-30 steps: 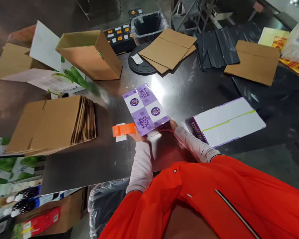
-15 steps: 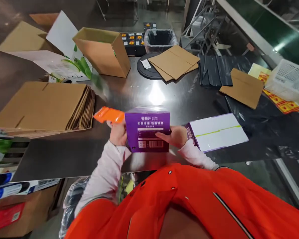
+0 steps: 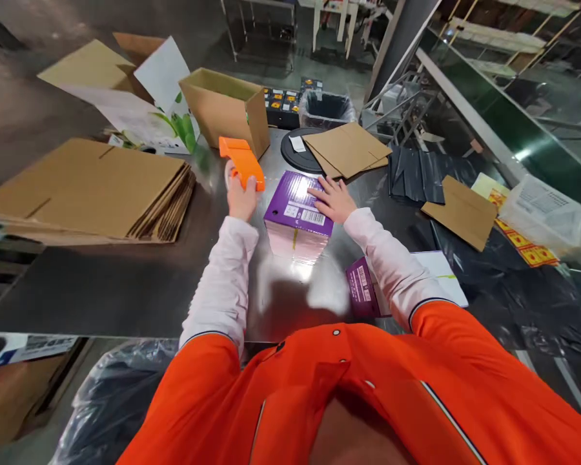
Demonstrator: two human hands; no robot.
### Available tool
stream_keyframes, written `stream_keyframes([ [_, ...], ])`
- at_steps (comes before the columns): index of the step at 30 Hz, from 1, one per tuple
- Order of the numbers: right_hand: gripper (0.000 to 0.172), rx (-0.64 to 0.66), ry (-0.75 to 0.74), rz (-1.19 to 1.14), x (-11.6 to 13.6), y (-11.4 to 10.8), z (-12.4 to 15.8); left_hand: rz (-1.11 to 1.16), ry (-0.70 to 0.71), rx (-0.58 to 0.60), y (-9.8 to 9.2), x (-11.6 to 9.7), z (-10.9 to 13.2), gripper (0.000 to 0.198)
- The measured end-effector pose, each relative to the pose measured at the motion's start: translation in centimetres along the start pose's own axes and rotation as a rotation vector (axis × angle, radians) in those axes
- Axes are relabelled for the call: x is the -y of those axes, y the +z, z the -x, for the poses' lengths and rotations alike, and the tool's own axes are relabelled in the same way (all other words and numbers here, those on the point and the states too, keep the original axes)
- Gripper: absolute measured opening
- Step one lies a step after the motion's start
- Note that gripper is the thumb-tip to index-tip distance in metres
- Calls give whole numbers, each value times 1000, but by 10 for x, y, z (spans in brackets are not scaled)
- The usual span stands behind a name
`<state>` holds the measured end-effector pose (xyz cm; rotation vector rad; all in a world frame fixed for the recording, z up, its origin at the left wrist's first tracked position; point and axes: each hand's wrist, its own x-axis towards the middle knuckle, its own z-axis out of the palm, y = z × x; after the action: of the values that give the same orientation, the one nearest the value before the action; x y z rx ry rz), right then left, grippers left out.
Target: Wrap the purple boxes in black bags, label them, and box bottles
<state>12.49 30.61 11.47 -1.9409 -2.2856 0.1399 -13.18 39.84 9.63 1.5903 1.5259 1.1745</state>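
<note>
Purple carton upright on steel table; orange tape dispenser raised beside it

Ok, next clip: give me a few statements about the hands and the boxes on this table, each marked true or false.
1. The left hand grips an orange tool. True.
2. The right hand lies open on top of the purple box. True.
3. The purple box sits inside the open brown carton. False: it stands on the metal table, nearer the person than the carton.
4. The stack of flattened cardboard lies to the person's right. False: it lies to their left, beyond the left hand.
</note>
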Motion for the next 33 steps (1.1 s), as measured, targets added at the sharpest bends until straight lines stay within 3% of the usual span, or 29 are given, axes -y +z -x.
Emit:
stream_keyframes([
  [4,68,-44,-3,-18,-2,6,4,-571,32,-3,-70,-5,75,39],
  [7,66,-124,62,-18,14,14,18,-722,3,-131,-93,-23,115,56],
  [10,65,-226,166,-32,35,27,36,-711,42,-243,-87,-26,123,58],
  [12,65,-263,201,-53,44,33,44,-727,110,-138,-75,-20,116,57],
  [15,73,-218,192,-64,41,35,44,-789,217,137,-57,-15,99,62],
  [18,93,-112,35,-23,18,24,34,-827,240,198,-56,-22,97,54],
  [20,107,-6,-158,25,-1,12,28,-790,186,88,-61,-31,114,53],
  [22,115,102,-323,62,-14,3,26,-735,112,-99,-64,-39,144,55],
  [24,117,147,-385,64,-13,3,29,-700,47,-251,-61,-44,177,53],
  [28,116,19,-229,-91,36,31,43,-656,-137,-401,-51,-42,221,48],
  [31,113,-101,-168,-272,81,58,46,-669,-251,-502,-55,-39,231,49],
  [33,110,-158,-196,-328,97,70,44,-682,-277,-568,-61,-39,235,51],
])
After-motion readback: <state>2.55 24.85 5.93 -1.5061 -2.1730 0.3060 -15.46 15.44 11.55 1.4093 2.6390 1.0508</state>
